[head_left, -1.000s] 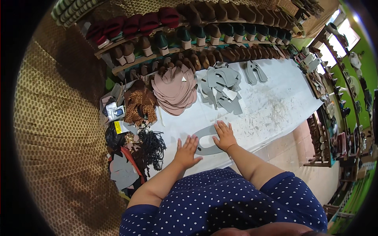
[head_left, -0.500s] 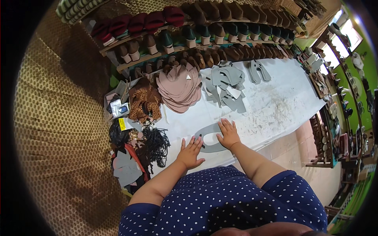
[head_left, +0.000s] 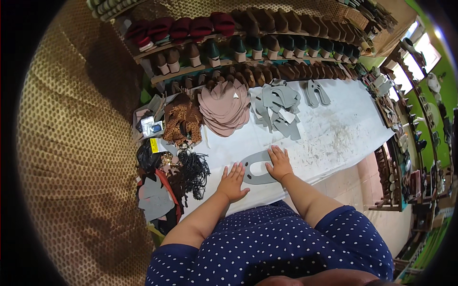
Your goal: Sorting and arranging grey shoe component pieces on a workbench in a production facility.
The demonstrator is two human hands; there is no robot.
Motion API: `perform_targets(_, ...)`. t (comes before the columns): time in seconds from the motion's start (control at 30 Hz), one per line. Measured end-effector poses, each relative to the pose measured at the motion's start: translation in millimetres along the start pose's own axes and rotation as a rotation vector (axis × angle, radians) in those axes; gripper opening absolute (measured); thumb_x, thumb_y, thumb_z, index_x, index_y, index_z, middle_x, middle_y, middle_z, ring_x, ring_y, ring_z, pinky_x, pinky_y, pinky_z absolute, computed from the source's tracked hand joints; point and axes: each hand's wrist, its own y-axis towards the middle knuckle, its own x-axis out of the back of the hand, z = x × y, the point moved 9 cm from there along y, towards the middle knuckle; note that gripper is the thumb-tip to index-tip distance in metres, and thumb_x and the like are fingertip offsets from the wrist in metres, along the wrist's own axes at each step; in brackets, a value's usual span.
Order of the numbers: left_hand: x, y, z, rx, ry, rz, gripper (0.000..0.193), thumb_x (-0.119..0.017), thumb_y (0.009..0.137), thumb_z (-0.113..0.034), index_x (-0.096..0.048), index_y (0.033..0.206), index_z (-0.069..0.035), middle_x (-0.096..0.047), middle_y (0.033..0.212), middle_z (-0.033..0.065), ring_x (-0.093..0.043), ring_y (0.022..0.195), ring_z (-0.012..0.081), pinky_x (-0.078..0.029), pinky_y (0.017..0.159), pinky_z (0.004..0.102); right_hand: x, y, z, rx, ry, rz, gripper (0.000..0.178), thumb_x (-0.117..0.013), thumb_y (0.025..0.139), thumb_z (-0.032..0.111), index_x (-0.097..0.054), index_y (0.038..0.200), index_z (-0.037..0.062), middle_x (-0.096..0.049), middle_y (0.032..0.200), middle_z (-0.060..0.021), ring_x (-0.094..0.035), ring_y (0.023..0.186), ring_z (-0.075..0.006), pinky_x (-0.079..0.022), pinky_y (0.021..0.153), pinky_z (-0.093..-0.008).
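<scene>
Hands lie flat on the near edge of a long white worktable (head_left: 334, 138) in the head view, the only view there is. The left hand (head_left: 232, 182) rests palm down with fingers spread, gripping nothing, its fingertips at the left edge of a grey U-shaped cutout (head_left: 256, 168). The right hand (head_left: 279, 163) also lies open and flat, pressing on the right arm of that cutout (the piece sits between the two hands, flush on the table). Farther off, near the middle of the table, is a stack of pinkish-brown cut pieces (head_left: 224, 107), and just to its right a loose heap of grey cut pieces (head_left: 279, 107). To the left are leopard-print pieces (head_left: 182, 123) and a tangle of black cords (head_left: 193, 171). At the far side, shelves of shoe lasts (head_left: 248, 47) run along the wall.
</scene>
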Motion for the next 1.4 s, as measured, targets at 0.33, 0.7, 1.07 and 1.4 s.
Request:
perform_targets(0.33,-0.7,-28.3,16.0,0.173,0.009,-0.027,0.091,-0.056,0.092,-0.054,-0.02,0.16,-0.005,-0.012,0.169,0.0154,-0.007,0.157,0.0325,-0.004,0.124,0.056,-2.0,-6.3,-4.1,-0.003,0.008,-0.003,0.068,-0.059,0.093,0.041,-0.043,0.15,0.0088,-0.038,0.158,-0.0137,-0.028,0.15,-0.0302,-0.014,0.123,-0.0566)
perform_targets(0.7,3.7,-26.0,10.0,0.53,-0.252,-0.184,0.073,-0.06,0.092,-0.045,-0.04,0.155,-0.013,-0.012,0.168,0.0198,-0.006,0.156,0.04,-0.002,0.122,0.0606,15.9,-24.8,-37.7,0.105,0.308,0.017,0.066,-0.059,0.095,0.034,-0.041,0.15,0.0025,-0.042,0.154,-0.0194,-0.032,0.147,-0.0354,-0.021,0.123,-0.0498)
perform_targets(1.07,-8.8,11.0,24.0,0.965,-0.522,-0.45,0.02,-0.077,0.078,-0.031,-0.079,0.094,-0.018,-0.029,0.161,0.0269,-0.026,0.147,0.0498,-0.024,0.119,0.0593,53.3,6.2,-125.2,0.012,0.547,0.258,0.047,-0.065,0.09,0.031,-0.064,0.13,0.0072,-0.065,0.129,-0.0201,-0.061,0.119,-0.0374,-0.047,0.104,-0.0424)
perform_targets(1.4,142.1,124.1,-154.3,0.232,-0.195,-0.584,0.018,-0.08,0.075,-0.03,-0.08,0.088,-0.018,-0.034,0.158,0.0288,-0.027,0.146,0.0526,-0.024,0.116,0.0612,170.7,23.0,-82.4,0.503,0.476,0.081,0.046,-0.073,0.087,0.035,-0.066,0.13,0.019,-0.063,0.136,-0.0094,-0.045,0.14,-0.0315,-0.026,0.113,-0.0682)
